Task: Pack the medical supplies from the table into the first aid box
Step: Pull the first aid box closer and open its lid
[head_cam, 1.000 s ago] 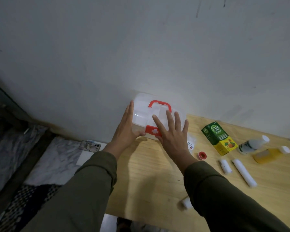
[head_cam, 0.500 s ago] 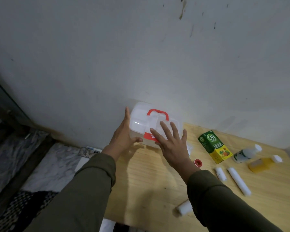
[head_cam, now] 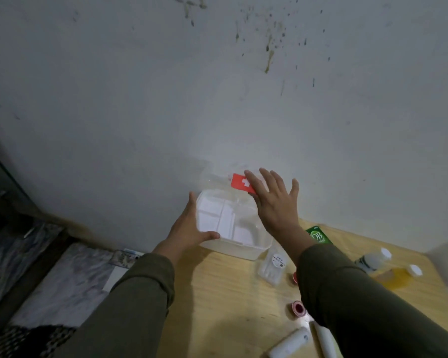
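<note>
The translucent white first aid box (head_cam: 243, 250) stands at the table's far left corner against the wall. Its lid (head_cam: 215, 177) is swung up and back, and the red clasp with a white cross (head_cam: 239, 183) now sits at the top. White dividers show inside. My left hand (head_cam: 189, 228) grips the box's left side, thumb over the front rim. My right hand (head_cam: 274, 202) lies flat against the raised lid, fingers spread. On the table lie a clear packet (head_cam: 272, 267), a red tape roll (head_cam: 298, 307), white bandage rolls (head_cam: 290, 342), a green carton (head_cam: 317, 236), a white bottle (head_cam: 371, 259) and a yellow bottle (head_cam: 396, 277).
The wooden table (head_cam: 230, 306) butts against a stained grey wall (head_cam: 217, 86). Its left edge drops to a marble-patterned floor (head_cam: 62, 280), where a phone (head_cam: 123, 257) lies. My right sleeve covers part of the supplies.
The lid, shut a second ago with its red handle on top, has been swung up toward the wall by my right hand. My left hand has stayed on the box's left side.
</note>
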The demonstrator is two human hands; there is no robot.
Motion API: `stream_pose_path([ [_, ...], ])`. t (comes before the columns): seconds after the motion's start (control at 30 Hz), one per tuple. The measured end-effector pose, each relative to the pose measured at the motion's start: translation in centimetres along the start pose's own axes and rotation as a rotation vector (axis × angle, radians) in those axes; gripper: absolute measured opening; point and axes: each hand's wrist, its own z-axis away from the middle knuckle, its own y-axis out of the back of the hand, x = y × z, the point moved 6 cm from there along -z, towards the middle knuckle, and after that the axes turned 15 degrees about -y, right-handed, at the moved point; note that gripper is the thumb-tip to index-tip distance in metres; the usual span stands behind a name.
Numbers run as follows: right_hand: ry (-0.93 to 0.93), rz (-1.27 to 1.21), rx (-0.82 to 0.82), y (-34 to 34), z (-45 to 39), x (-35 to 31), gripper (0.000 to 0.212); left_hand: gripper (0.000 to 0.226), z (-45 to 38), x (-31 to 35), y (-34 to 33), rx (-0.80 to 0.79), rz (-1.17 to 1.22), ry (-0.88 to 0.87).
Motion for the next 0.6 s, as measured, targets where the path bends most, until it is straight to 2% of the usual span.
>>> stream_pose_path([
  [0.07,-0.032,0.021,-0.038,0.0,-1.5,0.1,0.05,0.123,-0.3,0.1,-0.1,-0.017,-0.005,-0.01],
  [0.2,-0.056,0.068,-0.073,-0.4,-3.8,0.0,0.067,0.129,-0.6,0.4,0.0,-0.038,-0.019,-0.014],
  [0.33,-0.082,0.101,-0.089,-1.1,-5.3,0.0,0.078,0.119,-0.9,0.4,-0.2,-0.052,-0.005,-0.027],
  [0.6,-0.128,0.089,-0.083,-2.0,-5.5,0.2,0.072,0.116,-1.1,0.7,-0.6,-0.107,-0.039,-0.048],
])
